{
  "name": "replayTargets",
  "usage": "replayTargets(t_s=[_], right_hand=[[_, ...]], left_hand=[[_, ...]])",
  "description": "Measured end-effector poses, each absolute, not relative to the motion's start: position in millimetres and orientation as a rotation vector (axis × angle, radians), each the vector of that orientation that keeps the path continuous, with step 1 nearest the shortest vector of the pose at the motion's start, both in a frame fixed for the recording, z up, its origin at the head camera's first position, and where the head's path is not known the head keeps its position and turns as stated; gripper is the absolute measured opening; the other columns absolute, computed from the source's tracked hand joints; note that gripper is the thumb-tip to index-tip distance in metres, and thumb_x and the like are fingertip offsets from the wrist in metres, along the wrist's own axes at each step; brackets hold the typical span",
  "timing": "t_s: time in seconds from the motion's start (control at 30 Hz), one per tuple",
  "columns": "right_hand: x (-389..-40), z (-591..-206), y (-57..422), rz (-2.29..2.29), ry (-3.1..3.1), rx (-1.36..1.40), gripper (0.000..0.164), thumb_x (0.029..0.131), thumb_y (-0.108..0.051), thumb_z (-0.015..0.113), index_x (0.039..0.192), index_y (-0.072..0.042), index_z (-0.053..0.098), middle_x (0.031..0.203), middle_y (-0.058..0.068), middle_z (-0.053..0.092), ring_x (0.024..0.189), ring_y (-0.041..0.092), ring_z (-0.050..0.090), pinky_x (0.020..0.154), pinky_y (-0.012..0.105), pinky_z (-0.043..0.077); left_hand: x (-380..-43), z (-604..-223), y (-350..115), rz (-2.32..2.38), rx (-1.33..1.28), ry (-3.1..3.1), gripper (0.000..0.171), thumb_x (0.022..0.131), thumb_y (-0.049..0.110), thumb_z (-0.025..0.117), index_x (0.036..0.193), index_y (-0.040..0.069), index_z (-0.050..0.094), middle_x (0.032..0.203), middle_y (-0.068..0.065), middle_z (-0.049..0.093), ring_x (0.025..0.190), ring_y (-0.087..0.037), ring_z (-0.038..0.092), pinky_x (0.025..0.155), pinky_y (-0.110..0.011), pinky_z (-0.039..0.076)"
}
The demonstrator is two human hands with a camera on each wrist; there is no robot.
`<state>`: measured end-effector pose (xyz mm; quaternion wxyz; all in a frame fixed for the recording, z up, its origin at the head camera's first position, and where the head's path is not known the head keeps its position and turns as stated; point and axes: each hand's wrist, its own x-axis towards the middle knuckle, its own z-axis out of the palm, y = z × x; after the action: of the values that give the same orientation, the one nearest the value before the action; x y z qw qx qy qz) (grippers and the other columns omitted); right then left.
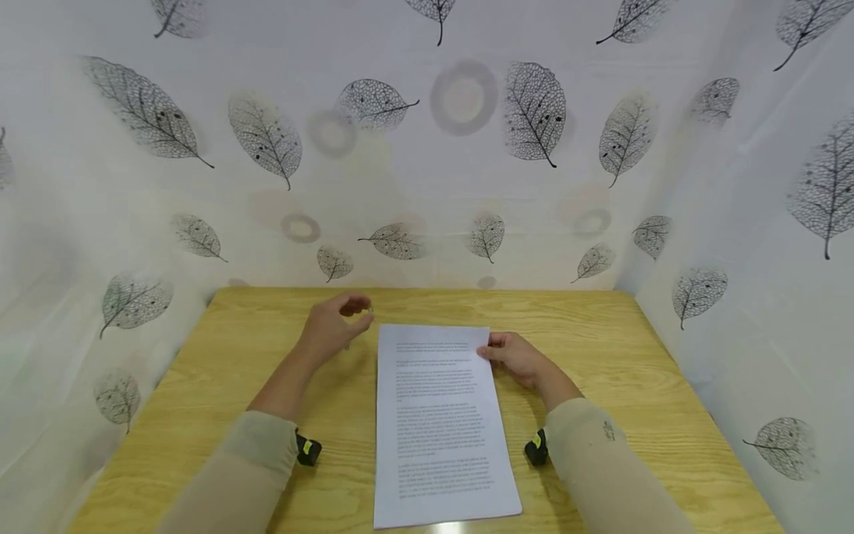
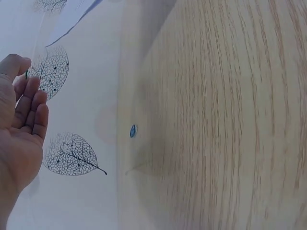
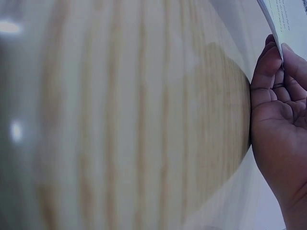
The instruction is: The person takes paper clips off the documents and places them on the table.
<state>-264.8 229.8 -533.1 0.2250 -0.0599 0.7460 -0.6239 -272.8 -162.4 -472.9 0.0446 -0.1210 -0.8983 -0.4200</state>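
A stack of printed paper sheets [image 1: 437, 423] lies on the wooden table, its long side pointing away from me. My right hand [image 1: 519, 358] pinches its upper right edge between thumb and fingers; the right wrist view shows the paper [image 3: 292, 21] between the thumb and a finger. To the left of the stack's far end, my left hand [image 1: 333, 326] is raised above the table, apart from the paper. Its thumb and forefinger pinch a small thin green paper clip [image 2: 27, 74], mostly hidden by the fingertips. Below that hand, a small blue clip-like piece [image 2: 134, 130] lies on the table.
The wooden table [image 1: 220, 348] ends at the back against a pale curtain [image 1: 400, 170] printed with leaves. More of this curtain hangs along both sides. A small black device [image 1: 308, 449] is strapped at the left wrist, another [image 1: 536, 448] at the right.
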Motion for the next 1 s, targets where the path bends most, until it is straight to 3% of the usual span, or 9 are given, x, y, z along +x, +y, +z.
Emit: replayTargets(t_s=[0.23,1.0], right_hand=[[-264.7,-532.7,229.9,-1.707,2.063,-0.171,0.035,0.109,-0.010,0.063,0.140,0.006,0.066,0.129,0.007,0.078,0.108,0.014,0.069,0.092,0.024,0.057],[-267.4,-537.3,231.4,-1.709,2.068,-0.172,0.035,0.109,-0.011,0.064,0.140,0.006,0.066,0.127,0.005,0.079,0.111,0.014,0.069,0.094,0.023,0.057]], left_hand=[[-274.1,-477.9,-171.8,-1.347,-0.301,-2.791,0.037,0.101,0.035,0.077,0.131,0.014,0.071,0.133,-0.010,0.075,0.127,-0.034,0.068,0.113,-0.052,0.056],[-284.6,-509.6,-188.9,-1.012,-0.442,-3.008,0.033,0.101,0.023,0.077,0.131,0.008,0.074,0.134,-0.016,0.076,0.128,-0.039,0.069,0.111,-0.053,0.058]])
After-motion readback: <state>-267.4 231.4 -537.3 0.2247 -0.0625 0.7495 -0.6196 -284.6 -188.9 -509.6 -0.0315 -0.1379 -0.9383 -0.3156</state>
